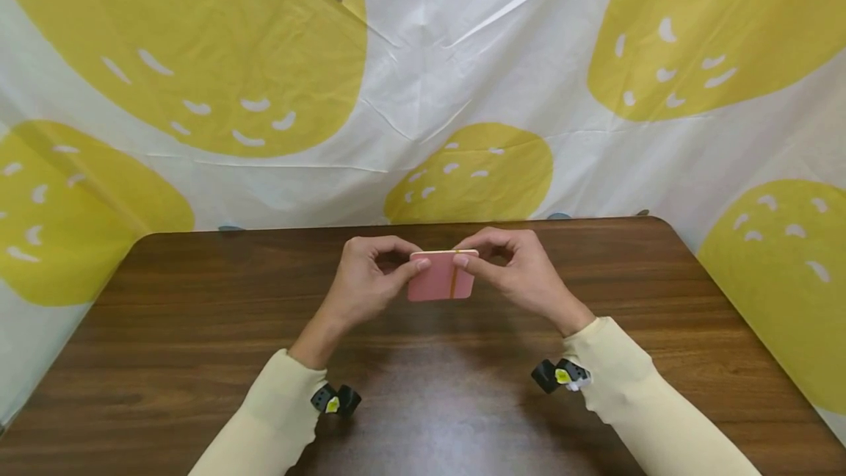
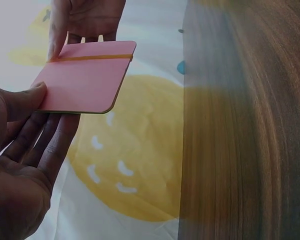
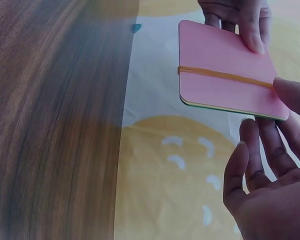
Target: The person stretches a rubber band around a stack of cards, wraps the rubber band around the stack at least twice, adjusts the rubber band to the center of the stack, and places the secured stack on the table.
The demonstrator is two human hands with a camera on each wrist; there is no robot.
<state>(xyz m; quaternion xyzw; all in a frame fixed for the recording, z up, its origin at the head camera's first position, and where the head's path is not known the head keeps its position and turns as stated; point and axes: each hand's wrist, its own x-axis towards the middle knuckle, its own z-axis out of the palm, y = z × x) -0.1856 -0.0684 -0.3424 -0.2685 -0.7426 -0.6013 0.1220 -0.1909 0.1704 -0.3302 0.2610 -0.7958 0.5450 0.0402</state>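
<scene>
We have a thin pink rounded-corner pad (image 1: 432, 285) with an orange stretch band (image 1: 453, 285), held above the brown wood-grain counter (image 1: 410, 402); left hand (image 1: 365, 278) and right hand (image 1: 521, 270) pinch its top edge. Probably light, stiffish, smooth; we'd grip edges, clear of the band.

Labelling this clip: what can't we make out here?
All views: back of the pink flat round-cornered square, facing away.
Right wrist: layers at its edge, too thin to count.
Left wrist: part of the bare left hand, cut by left edge.
Right wrist: part of the bare right hand, cut by right edge.
Head: near side of the brown wooden table, cut by bottom edge.
</scene>
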